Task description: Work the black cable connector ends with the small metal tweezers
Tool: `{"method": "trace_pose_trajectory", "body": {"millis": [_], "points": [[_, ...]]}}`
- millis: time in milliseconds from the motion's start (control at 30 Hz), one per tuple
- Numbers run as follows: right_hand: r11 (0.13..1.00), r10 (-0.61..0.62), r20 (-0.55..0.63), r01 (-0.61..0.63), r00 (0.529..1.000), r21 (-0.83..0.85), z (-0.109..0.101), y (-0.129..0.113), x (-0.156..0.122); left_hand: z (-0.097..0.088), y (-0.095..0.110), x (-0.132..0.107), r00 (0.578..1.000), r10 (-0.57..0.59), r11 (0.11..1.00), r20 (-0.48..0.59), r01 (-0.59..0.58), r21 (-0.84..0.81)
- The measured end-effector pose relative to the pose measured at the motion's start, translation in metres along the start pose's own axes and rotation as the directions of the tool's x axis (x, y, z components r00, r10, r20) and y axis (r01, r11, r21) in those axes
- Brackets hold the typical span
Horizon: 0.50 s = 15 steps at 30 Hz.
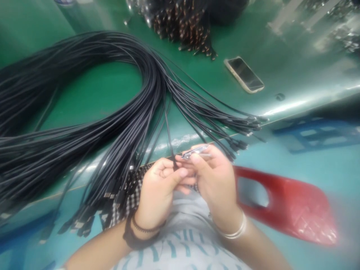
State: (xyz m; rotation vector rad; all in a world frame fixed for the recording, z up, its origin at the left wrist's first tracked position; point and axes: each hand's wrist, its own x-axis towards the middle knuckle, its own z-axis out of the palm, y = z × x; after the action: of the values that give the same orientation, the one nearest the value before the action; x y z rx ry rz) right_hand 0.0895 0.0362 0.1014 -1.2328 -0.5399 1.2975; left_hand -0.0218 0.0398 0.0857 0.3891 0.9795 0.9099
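Note:
My left hand [159, 191] pinches the end of one thin black cable [170, 138] between thumb and fingers. My right hand [215, 183] holds a small metal clipper [195, 152] by its end, close to that cable's tip. The two hands nearly touch above my lap. A large looped bundle of black cables [84, 112] fans across the green table [92, 86], its connector ends spreading to the right and hanging over the edge near my left hand.
A smartphone [244, 74] lies face up on the green table. Behind it sits a dark bunch of cables with copper-coloured ends [180, 26]. A red plastic stool [284, 206] stands to my right, and a blue crate [312, 135] sits on the floor beyond.

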Motion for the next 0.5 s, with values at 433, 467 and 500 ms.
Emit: {"method": "trace_pose_trajectory", "body": {"millis": [433, 467, 500], "points": [[0.995, 0.098, 0.063, -0.096, 0.993, -0.029, -0.004, 0.002, 0.003, -0.014, -0.011, 0.000, 0.995, -0.031, 0.985, -0.090, 0.046, 0.166], [0.996, 0.083, 0.055, -0.081, 0.995, -0.036, -0.005, 0.002, 0.004, -0.014, -0.012, -0.001, 0.995, -0.033, 0.989, -0.097, 0.046, 0.140], [0.997, 0.073, 0.050, -0.071, 0.996, -0.042, -0.005, 0.003, 0.004, -0.014, -0.013, -0.002, 0.995, -0.030, 0.992, -0.098, 0.042, 0.119]]}}
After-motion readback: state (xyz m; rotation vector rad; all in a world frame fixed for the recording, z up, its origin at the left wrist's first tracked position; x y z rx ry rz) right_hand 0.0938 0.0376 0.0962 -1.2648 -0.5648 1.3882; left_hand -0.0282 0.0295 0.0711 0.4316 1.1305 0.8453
